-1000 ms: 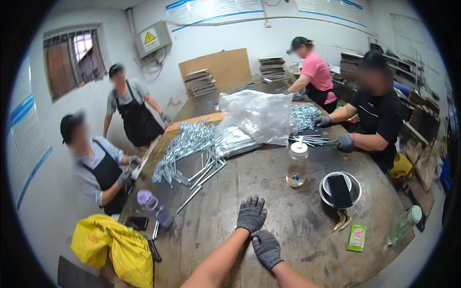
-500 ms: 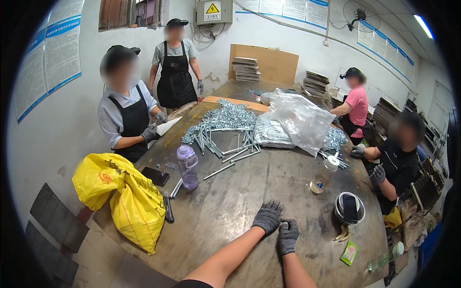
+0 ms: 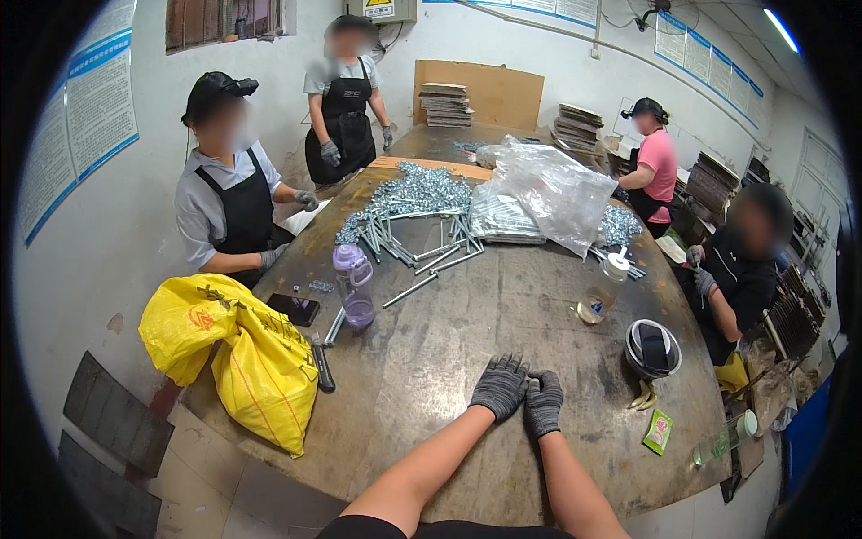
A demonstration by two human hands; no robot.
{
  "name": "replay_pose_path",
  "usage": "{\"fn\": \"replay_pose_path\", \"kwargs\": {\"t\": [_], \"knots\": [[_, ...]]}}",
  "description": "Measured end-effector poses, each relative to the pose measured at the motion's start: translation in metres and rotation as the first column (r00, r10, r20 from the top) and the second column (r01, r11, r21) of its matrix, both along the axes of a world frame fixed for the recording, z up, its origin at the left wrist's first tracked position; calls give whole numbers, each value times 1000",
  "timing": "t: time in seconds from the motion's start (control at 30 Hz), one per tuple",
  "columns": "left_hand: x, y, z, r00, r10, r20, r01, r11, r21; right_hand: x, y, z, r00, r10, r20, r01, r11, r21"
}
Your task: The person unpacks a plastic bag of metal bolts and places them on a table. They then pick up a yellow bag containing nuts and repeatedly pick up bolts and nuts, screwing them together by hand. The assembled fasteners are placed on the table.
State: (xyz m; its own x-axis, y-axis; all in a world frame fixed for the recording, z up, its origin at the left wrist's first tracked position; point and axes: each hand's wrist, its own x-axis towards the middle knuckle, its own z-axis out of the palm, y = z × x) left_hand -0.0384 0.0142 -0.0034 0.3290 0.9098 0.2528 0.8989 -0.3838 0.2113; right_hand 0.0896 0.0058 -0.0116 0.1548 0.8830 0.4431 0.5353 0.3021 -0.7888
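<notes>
My left hand (image 3: pixel 501 388), in a grey knitted glove, lies palm down on the worn table (image 3: pixel 431 359) with its fingers stretched out. It holds nothing. Close against it on the right rests my right hand (image 3: pixel 543 404), gloved the same way, its fingers curled in and nothing visible in them. The two hands are side by side at the middle of the near part of the table. Beyond them lie long metal bolts (image 3: pixel 410 290) and a heap of small shiny metal parts (image 3: pixel 417 198). A clear plastic bag (image 3: pixel 561 193) covers a stack of more rods.
On the left are a yellow sack (image 3: pixel 256 386), a black-handled tool (image 3: pixel 324 368), a phone (image 3: pixel 294 310) and a purple bottle (image 3: pixel 356 287). On the right stand a clear bottle (image 3: pixel 603 287), a bowl with a phone (image 3: pixel 636 359), a green packet (image 3: pixel 658 431) and a glass bottle (image 3: pixel 723 438). Several co-workers surround the table.
The view has shifted slightly. My right hand has come up beside my left. The person at the back left has lowered their arms; the person at right has brought their hands together.
</notes>
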Motion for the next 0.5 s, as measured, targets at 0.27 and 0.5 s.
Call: {"fn": "replay_pose_path", "kwargs": {"t": [0.27,0.5], "knots": [[6,-8,2,999,24,-31,-25,999,-26,5,-2,2,999,29,28,-29,999,-14],[17,-39,2,991,1,-133,-6,999,-41,3,-4,5,1000,12,-25,-13,999,-45]]}}
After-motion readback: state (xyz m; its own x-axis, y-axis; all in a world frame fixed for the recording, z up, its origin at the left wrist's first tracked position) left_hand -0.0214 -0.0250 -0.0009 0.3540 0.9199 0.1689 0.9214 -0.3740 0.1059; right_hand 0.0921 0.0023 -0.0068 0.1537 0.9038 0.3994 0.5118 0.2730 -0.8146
